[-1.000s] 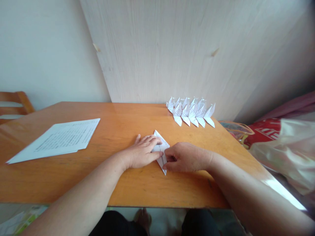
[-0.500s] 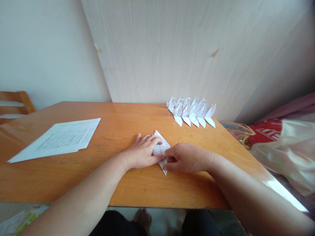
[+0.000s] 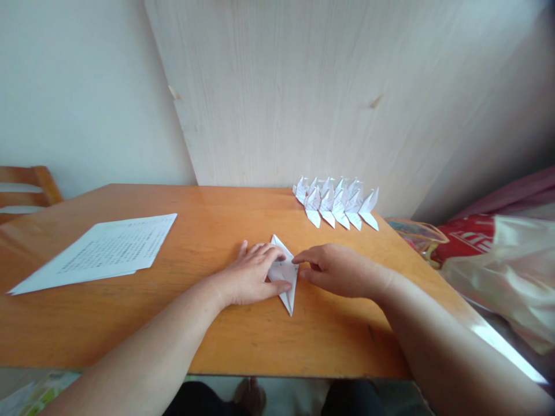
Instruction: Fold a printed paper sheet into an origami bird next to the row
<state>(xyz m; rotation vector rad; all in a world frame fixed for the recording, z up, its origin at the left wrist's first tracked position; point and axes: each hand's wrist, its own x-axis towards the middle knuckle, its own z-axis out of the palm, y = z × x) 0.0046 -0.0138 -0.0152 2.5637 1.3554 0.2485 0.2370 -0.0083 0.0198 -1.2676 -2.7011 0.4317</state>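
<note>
A piece of white paper (image 3: 288,270), folded into a narrow diamond with pointed ends, lies flat on the wooden table. My left hand (image 3: 254,271) rests across its left side, fingers spread, with the thumb on the lower part and the fingertips on the upper part. At the paper's right corner is my right hand (image 3: 338,268). Its index finger is stretched out to the edge, the thumb is apart below it, and the other fingers are curled under. Nothing shows gripped in the right hand.
Several folded white paper pieces (image 3: 340,202) stand in rows at the table's back right. Sheets of printed paper (image 3: 117,248) lie on the left of the wooden table (image 3: 208,214). Bags (image 3: 498,254) are beyond the right edge, and a chair (image 3: 30,188) is at the far left.
My right hand has moved up from the paper's lower right edge to its right corner, and its index finger has straightened. My left hand has kept its place on the paper.
</note>
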